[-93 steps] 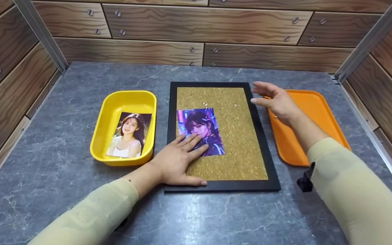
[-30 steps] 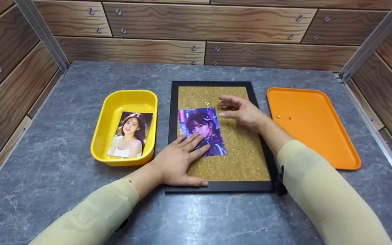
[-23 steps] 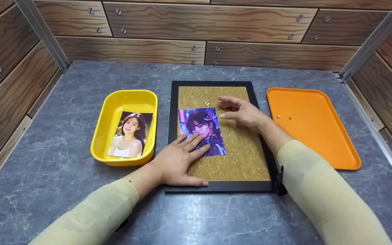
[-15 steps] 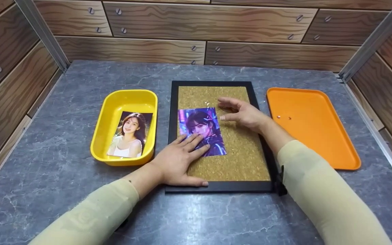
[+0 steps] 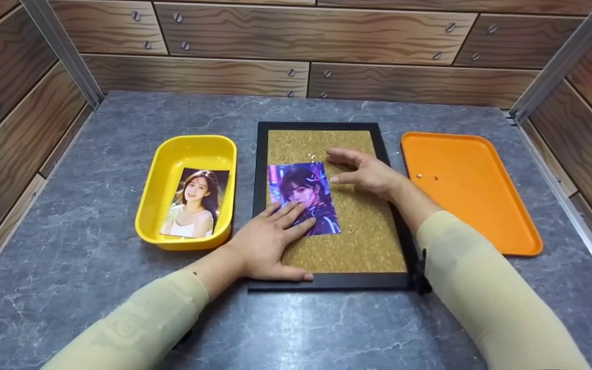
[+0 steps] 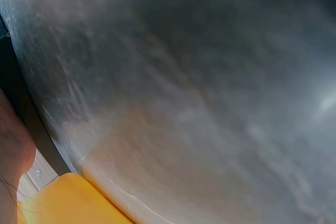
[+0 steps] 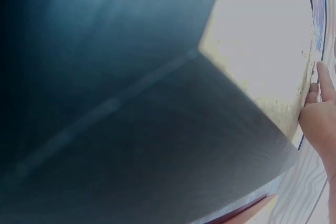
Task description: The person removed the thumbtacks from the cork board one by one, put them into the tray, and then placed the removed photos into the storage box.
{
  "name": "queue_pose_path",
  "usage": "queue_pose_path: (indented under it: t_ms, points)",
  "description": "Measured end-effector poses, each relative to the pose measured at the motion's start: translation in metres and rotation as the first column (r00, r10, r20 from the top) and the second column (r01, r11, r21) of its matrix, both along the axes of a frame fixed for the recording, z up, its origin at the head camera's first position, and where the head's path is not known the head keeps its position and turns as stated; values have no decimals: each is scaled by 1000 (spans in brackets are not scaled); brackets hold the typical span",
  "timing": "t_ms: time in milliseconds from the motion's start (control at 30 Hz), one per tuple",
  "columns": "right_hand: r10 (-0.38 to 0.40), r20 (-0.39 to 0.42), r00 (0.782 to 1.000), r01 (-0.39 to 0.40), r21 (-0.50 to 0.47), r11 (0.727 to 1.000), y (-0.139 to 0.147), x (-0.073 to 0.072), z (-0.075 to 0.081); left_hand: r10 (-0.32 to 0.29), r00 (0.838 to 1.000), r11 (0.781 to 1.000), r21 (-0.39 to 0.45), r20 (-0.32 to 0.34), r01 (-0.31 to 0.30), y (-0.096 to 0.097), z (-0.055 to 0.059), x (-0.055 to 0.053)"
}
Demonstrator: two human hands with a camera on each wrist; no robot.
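In the head view, my left hand (image 5: 265, 241) lies with spread, straight fingers on the lower left of a purple portrait picture (image 5: 303, 187), its thumb on the black lower frame edge. The picture lies on the left part of a black-framed cork board (image 5: 357, 246). My right hand (image 5: 370, 172) is over the board by the picture's upper right, fingers extended, thumb and fingertips apart with nothing seen between them. Small shiny clear bits (image 5: 311, 156) sit just above the picture's top edge. The right wrist view shows the right hand (image 7: 319, 114) low beside the cork.
A yellow tub (image 5: 144, 205) with a photo (image 5: 193, 205) of a person in it stands left of the board. On the right lies an orange tray (image 5: 486, 205) with a small silvery piece (image 5: 419, 176) and a small reddish piece (image 5: 435, 178). Wood-patterned walls (image 5: 224, 31) enclose the grey table.
Since the oldest frame my right hand has moved left, from between the board and the tray to beside the picture. Lately its fingertips have shifted slightly left and down. The left hand stays put.
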State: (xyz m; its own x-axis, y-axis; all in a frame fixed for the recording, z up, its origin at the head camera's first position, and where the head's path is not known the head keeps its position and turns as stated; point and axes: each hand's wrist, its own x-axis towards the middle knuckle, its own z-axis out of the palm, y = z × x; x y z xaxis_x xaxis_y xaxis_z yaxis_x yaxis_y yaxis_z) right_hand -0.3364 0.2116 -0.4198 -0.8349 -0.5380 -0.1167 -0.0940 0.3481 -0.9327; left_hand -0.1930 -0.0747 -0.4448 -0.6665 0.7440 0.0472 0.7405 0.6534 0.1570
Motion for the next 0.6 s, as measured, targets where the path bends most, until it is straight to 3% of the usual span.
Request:
queue_pose_path:
  t_ms: [600]
  points:
    - [17, 19, 1000, -17, 25, 1000, -1, 1, 0, -5, 1000, 1000, 6, -9, 5, 0, 0, 0]
